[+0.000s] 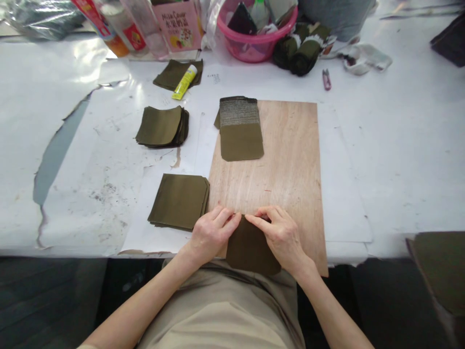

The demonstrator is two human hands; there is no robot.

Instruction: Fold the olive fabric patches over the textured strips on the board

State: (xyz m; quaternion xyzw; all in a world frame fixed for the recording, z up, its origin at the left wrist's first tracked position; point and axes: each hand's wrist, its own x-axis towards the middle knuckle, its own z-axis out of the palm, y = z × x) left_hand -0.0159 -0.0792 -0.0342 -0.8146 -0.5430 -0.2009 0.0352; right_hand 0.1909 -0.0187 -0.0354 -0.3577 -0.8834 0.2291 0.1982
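Both hands pinch the far edge of a dark olive fabric piece [252, 247] at the near edge of a wooden board [290, 160]. My left hand [214, 230] grips its far left part, with thumb and index finger together. My right hand [279, 232] is closed on the same edge, its fingertips close to the left ones. The fabric's near end hangs over the table edge toward my lap. Left of my left hand lies a stack of olive fabric pieces [178, 201]. Farther up on the board rests a fabric pocket piece [241, 131] with a greyish upper band.
Another fabric stack [162, 127] and a yellow tube [184, 82] on more fabric lie at the left. A pink basin [257, 46], rolled dark fabric [305, 51], a pink box [178, 24] and bottles [127, 29] line the back. Small thread snips [327, 80] lie at the back right.
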